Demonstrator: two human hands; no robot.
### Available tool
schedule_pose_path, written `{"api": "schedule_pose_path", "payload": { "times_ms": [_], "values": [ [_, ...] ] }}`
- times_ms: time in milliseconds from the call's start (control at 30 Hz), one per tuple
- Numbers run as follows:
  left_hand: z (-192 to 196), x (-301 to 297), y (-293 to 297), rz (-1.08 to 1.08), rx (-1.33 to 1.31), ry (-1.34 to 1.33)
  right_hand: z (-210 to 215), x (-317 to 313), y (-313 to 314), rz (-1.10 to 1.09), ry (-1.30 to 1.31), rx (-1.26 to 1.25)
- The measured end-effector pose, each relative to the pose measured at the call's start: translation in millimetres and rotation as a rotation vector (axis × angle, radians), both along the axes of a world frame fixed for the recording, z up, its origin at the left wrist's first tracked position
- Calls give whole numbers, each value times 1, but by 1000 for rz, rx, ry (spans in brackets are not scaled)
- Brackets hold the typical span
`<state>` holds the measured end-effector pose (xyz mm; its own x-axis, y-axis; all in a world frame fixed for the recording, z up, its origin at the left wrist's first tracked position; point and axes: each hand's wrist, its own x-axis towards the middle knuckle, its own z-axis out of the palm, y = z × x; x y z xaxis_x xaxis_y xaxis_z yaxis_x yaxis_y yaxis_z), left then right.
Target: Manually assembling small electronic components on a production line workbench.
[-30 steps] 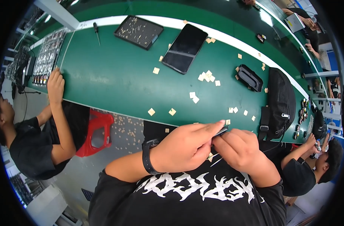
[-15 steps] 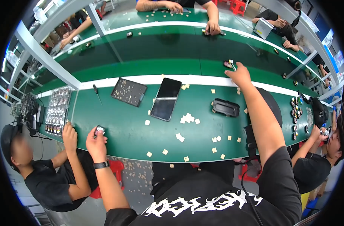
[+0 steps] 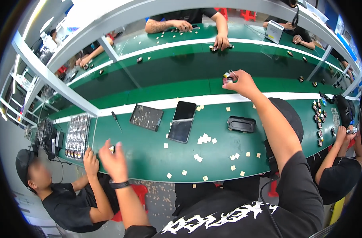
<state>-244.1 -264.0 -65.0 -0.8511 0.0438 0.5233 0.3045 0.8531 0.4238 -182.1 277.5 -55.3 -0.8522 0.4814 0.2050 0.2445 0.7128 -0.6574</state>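
Note:
My right hand [image 3: 245, 84] reaches out over the dark green strip beyond the table's white edge. Its thumb and fingers close on a small dark gadget [image 3: 227, 80] with reddish and yellow-white patches. A thin metal piece, perhaps tweezers, shows by the fingertips, partly hidden. At the left, my left hand [image 3: 114, 162] is raised above the near table edge, smeared by motion. A small dark part [image 3: 112, 149] with a pale yellow spot shows between its thumb and fingers, mostly covered. Between the hands lie a phone-like black slab [image 3: 182, 122] and a black tray [image 3: 147, 117] of tiny pieces.
A screwdriver [image 3: 116, 120] lies left of the tray, beside a clear blister tray [image 3: 77, 136]. Pale square chips [image 3: 204, 138] are scattered near an open black case [image 3: 241, 124]. Co-workers sit left, right and opposite. A grey metal frame [image 3: 62, 85] rises at the left.
My right hand has turned and now closes on the small gadget, which has shifted left. My left hand has moved right and turned. The whole view has tilted, with the table appearing lower.

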Motion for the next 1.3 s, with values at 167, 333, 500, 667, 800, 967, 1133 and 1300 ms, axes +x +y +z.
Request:
{"api": "schedule_pose_path", "payload": {
  "times_ms": [167, 333, 500, 667, 800, 967, 1133, 1300],
  "values": [
    [36, 96, 142, -893, 1224, -987, 71, 77, -135, 604, 97, -116],
    [8, 123, 170, -1021, 1435, -1349, 69, 137, -181, 491, 4, -295],
    [-4, 145, 162, -870, 1298, -1275, 53, 187, -193, 72, -183, -868],
    [-4, 158, 160, -823, 1232, -1134, 44, 194, -214, 30, -396, -1112],
    [-1, 165, 159, -763, 1241, -1072, 42, 198, -217, 82, -402, -1223],
    [-4, 169, 159, -741, 1182, -1014, 40, 198, -226, 168, -307, -1209],
    [-7, 173, 156, -878, 996, -853, 36, 195, -230, 84, -239, -1258],
    [1, 171, 157, -840, 1089, -1048, 20, 204, -228, 103, -115, -1253]
  ]
}}
